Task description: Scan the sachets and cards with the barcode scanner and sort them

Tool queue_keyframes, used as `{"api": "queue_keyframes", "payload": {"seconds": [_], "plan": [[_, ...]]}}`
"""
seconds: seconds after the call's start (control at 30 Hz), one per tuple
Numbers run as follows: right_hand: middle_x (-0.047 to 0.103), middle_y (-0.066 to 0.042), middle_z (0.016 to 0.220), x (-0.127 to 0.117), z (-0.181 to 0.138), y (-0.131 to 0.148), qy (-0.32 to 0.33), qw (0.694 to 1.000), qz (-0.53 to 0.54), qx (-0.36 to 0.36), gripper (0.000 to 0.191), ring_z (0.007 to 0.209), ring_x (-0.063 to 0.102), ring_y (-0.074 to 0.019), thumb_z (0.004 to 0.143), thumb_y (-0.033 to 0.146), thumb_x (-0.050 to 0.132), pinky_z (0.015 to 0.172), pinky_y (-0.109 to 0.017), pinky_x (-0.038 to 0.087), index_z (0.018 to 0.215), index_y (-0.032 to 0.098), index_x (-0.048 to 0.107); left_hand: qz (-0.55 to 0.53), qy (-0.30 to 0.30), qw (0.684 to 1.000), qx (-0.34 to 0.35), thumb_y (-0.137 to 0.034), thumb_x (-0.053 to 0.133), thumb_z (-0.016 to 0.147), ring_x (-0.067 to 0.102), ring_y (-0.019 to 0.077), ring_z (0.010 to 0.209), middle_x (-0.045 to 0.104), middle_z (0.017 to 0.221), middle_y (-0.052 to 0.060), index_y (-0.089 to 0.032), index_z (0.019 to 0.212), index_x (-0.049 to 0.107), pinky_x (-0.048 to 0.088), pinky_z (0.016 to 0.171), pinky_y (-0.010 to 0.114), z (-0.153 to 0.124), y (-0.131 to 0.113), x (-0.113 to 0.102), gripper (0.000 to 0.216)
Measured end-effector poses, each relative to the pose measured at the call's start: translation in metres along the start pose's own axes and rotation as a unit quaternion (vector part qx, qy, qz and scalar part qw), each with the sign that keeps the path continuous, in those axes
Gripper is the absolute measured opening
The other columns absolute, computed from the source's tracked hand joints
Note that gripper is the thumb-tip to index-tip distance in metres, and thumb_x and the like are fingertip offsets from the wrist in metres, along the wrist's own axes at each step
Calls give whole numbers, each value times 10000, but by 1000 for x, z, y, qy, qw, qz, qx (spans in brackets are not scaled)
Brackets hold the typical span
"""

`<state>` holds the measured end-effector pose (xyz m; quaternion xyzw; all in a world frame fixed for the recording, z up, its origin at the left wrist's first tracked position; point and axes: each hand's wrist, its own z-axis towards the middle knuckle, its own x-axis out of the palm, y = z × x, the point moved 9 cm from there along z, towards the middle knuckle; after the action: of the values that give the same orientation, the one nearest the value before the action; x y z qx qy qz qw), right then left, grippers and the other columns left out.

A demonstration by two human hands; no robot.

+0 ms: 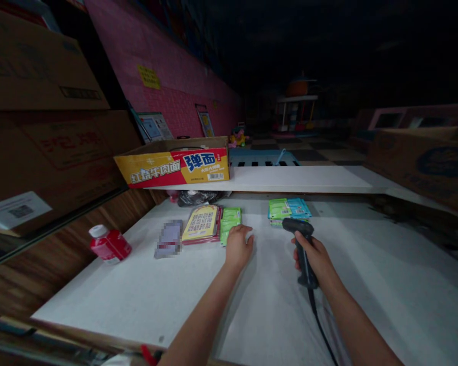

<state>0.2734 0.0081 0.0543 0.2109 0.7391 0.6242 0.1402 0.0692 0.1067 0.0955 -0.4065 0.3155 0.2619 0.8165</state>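
Observation:
My right hand (316, 256) is wrapped round the handle of a black barcode scanner (306, 254), whose head points left and whose cable runs down toward me. Just beyond the scanner head lies a stack of green and blue packets (288, 209). My left hand (239, 245) is over the near right edge of some green packets (230, 221), with a gap between thumb and forefinger and nothing visible in it. Left of these packets is a yellow card with printed codes (202, 223) on a red-edged pile. A blurred-out flat grey object (169, 239) lies farther left.
A red bottle with a white cap (110, 245) stands at the left of the white counter (145, 300). A raised white shelf (297, 178) crosses the back, bearing a yellow and red noodle carton (179, 168). Brown boxes (57, 147) are stacked left; another carton (423, 157) sits right.

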Motion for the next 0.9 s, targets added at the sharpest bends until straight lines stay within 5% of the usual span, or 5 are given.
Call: {"api": "queue_keyframes", "payload": {"seconds": [0.2,0.4,0.6,0.73,0.9], "plan": [[577,39,434,-13,5,3,-37,997,62,13,419,306,529,-132,748,587,633,301,-216,410,839,182,572,-102,52,984,-138,-115,612,784,672,148,855,721,916,63,-152,948,664,495,787,242,64,-13,56,176],[575,36,429,-10,12,2,-24,996,84,12,423,296,523,-139,744,605,618,291,-224,403,824,194,557,-38,31,966,-253,-387,764,696,646,294,1046,652,1105,210,-104,1109,527,488,834,339,97,-22,82,554],[575,34,431,-7,11,2,-16,996,78,28,418,302,525,-143,734,602,629,304,-240,422,808,198,550,-57,36,952,-298,-367,869,533,643,310,1042,625,1141,216,-130,1082,468,495,785,327,102,-11,90,720],[586,35,452,-7,10,2,-10,996,85,25,432,315,533,-136,737,611,631,312,-233,429,831,197,554,-180,37,917,-353,-269,884,488,663,254,890,669,871,84,-165,907,506,472,652,276,92,9,94,574],[576,47,455,-1,5,2,11,995,98,23,455,311,521,-120,737,624,628,304,-210,408,861,193,556,-322,65,856,-399,-200,827,552,539,121,516,509,540,-61,-169,713,517,376,496,226,61,18,89,351]]}}
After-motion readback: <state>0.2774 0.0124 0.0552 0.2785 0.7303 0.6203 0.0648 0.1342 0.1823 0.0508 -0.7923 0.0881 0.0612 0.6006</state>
